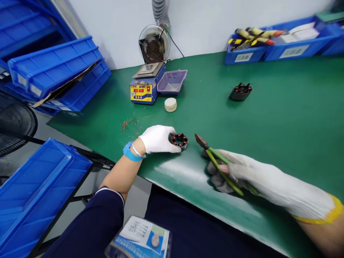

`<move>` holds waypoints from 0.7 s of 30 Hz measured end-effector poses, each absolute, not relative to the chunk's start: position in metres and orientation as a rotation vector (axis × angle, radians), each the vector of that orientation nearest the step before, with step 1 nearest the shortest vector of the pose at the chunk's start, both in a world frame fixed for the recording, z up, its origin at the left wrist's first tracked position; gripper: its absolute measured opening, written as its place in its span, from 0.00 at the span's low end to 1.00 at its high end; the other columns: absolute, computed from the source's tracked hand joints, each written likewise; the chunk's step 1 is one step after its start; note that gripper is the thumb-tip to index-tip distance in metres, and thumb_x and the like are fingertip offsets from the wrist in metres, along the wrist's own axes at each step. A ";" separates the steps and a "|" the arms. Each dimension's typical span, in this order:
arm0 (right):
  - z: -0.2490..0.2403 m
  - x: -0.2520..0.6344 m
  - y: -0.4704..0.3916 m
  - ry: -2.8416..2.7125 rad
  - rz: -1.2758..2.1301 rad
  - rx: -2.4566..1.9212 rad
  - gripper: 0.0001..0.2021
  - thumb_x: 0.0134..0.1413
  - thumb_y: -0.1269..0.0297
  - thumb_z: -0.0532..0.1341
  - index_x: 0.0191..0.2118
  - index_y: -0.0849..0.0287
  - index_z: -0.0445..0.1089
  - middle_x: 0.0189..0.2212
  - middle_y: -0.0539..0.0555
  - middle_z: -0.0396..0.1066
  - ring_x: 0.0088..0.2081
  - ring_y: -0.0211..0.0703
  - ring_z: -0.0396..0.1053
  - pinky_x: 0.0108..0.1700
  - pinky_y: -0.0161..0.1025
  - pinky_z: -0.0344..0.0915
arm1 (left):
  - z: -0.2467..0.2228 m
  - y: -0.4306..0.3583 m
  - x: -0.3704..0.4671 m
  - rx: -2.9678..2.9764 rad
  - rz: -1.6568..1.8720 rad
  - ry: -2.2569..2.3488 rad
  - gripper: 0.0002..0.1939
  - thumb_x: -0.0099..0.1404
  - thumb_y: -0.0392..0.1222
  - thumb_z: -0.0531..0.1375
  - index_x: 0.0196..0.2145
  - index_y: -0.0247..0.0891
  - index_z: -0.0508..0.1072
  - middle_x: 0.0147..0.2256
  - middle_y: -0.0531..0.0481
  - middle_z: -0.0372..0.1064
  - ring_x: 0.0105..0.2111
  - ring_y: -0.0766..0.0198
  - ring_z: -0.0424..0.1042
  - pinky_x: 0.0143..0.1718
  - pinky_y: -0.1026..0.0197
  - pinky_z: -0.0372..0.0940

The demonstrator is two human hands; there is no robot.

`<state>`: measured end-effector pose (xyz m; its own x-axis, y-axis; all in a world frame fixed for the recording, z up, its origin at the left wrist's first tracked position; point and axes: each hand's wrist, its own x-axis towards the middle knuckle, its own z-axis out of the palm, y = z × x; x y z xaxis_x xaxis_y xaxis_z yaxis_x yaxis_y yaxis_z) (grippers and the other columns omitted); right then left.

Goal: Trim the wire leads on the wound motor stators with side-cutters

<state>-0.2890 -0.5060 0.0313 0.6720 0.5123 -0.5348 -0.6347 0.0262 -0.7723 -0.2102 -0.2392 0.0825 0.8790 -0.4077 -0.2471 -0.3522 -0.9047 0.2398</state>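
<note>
Your left forearm (pixel 117 175), bare, reached from near left toward the far middle, and the wrist (pixel 139 146) stayed almost in line with it. Your white-gloved left hand (pixel 158 139) pointed right, curled into a grip. Your right forearm (pixel 324 230) entered from near right, angling leftward. Your gloved right hand (pixel 238 165) sat nearer to you than the left, apart from it, its fingers (pixel 218 182) folded tightly inward.

White wall (pixel 204 28) behind a green workbench (pixel 285 111), grey floor (pixel 138 199) below.
</note>
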 end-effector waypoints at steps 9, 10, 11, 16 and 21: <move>0.036 -0.290 -0.503 0.112 0.860 -1.226 0.26 0.37 0.51 0.75 0.40 0.56 0.66 0.25 0.49 0.69 0.24 0.39 0.67 0.24 0.36 0.64 | 0.064 -0.250 -0.210 2.704 -0.351 -0.601 0.46 0.45 0.61 0.72 0.58 0.36 0.71 0.53 0.40 0.75 0.51 0.48 0.76 0.54 0.51 0.70; 0.036 -0.289 -0.502 0.122 0.850 -1.241 0.25 0.36 0.52 0.74 0.38 0.56 0.65 0.24 0.48 0.68 0.22 0.38 0.65 0.24 0.35 0.63 | 0.062 -0.251 -0.209 2.679 -0.344 -0.614 0.45 0.47 0.59 0.72 0.59 0.36 0.71 0.54 0.40 0.74 0.52 0.49 0.75 0.56 0.51 0.69; 0.035 -0.290 -0.500 0.123 0.843 -1.257 0.23 0.37 0.53 0.73 0.36 0.55 0.64 0.23 0.47 0.67 0.21 0.37 0.64 0.23 0.35 0.62 | 0.061 -0.252 -0.209 2.663 -0.343 -0.626 0.42 0.48 0.58 0.72 0.58 0.36 0.72 0.53 0.40 0.75 0.52 0.50 0.75 0.57 0.51 0.68; 0.033 -0.292 -0.497 0.085 0.808 -1.298 0.20 0.41 0.54 0.71 0.37 0.55 0.64 0.22 0.47 0.67 0.22 0.38 0.66 0.23 0.35 0.62 | 0.064 -0.251 -0.208 2.618 -0.389 -0.639 0.32 0.50 0.53 0.72 0.50 0.38 0.77 0.46 0.45 0.79 0.46 0.54 0.77 0.51 0.55 0.71; 0.044 -0.282 -0.520 0.151 0.581 -1.321 0.32 0.36 0.53 0.72 0.49 0.54 0.64 0.32 0.51 0.72 0.30 0.42 0.72 0.34 0.39 0.73 | 0.081 -0.250 -0.220 2.730 -0.530 -0.563 0.26 0.49 0.57 0.72 0.42 0.40 0.80 0.37 0.49 0.80 0.38 0.55 0.78 0.40 0.58 0.71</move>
<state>-0.2822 -0.5201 0.0442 0.8493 0.3142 -0.4243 -0.4809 0.1286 -0.8673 -0.2198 -0.2499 0.0811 0.8549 -0.4289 -0.2920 -0.3170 -0.8773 0.3604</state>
